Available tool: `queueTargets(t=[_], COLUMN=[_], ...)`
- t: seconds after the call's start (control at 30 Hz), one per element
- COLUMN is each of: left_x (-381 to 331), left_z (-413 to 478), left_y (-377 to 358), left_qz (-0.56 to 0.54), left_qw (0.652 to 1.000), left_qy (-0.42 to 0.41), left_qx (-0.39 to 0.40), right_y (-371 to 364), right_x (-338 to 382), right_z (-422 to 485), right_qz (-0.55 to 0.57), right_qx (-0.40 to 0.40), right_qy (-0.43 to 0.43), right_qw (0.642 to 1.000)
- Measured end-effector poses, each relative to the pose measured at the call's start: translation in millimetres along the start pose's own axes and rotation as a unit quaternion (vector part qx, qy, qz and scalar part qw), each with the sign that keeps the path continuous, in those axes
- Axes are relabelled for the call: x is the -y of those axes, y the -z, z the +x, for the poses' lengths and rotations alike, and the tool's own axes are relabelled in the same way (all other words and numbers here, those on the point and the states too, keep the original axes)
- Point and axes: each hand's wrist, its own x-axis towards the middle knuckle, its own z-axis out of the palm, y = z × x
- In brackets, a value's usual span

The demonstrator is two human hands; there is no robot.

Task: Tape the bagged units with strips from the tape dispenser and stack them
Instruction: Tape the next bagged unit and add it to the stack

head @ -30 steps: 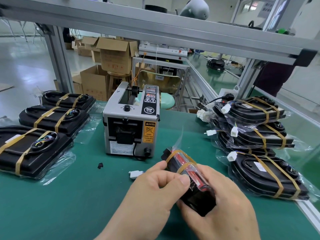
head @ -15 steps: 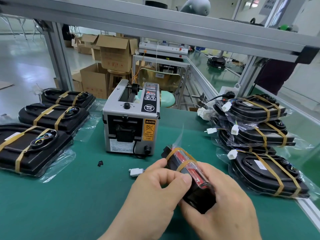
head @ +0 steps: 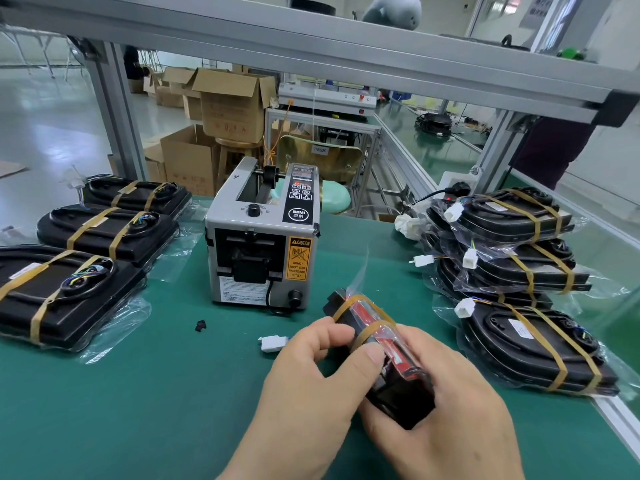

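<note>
Both hands hold one bagged unit (head: pixel 370 317) on edge just above the green mat, black with a red part under clear plastic and two tan tape bands round it. My left hand (head: pixel 311 393) pinches it from the left, thumb pressing on the nearer band. From the right and below, my right hand (head: pixel 446 420) grips its lower end. The grey tape dispenser (head: pixel 259 244) stands just behind, with no strip seen at its outlet. Taped units lie in a stack (head: pixel 519 265) at the right and in a row (head: pixel 104 230) at the left.
A loose white connector (head: pixel 273 342) and a small black piece (head: pixel 201 325) lie on the mat (head: pixel 156 393) left of my hands. An aluminium frame post (head: pixel 117 116) and a crossbeam run behind the bench. Cardboard boxes (head: pixel 228 105) stand beyond. The bench's right edge rail (head: pixel 620 427) is close.
My left thumb has slid along the nearer tape band, and my left fingers have loosened a little. The unit stays in about the same place between both hands.
</note>
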Motion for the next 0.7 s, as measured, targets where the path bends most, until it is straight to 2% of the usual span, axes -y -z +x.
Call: queueTargets(t=[0.13,0.23,0.33,0.47,0.53,0.63,0.7], left_x=[2,-1,3,2,0,-5,-12], left_z=[5,8,8,8,11,16,23], left_y=[-3,-2,-1,2,5,17,33], left_qz=[-0.027,-0.058,-0.005,0.11,0.131,0.108,0.073], left_qw=[0.999,0.996,0.999,0.994,0.989,0.985,0.98], left_qy=[0.038,0.06,0.032,-0.016,-0.045,-0.092,-0.124], left_qx=[0.002,0.017,0.022,-0.021,-0.049,-0.096,-0.136], right_y=[0,-1,-1,-1,4,16,28], right_x=[-2,-6,-6,-5,-8,-9,-16], right_z=[-1,-3,-3,-2,-1,2,3], right_qz=[-0.002,-0.022,-0.011,-0.01,0.035,0.199,0.234], right_qx=[0.002,0.036,0.028,0.01,0.008,0.003,-0.005], right_qy=[0.002,0.015,0.01,0.017,0.003,-0.078,-0.102], right_qw=[1.0,0.999,1.0,1.0,0.999,0.977,0.967])
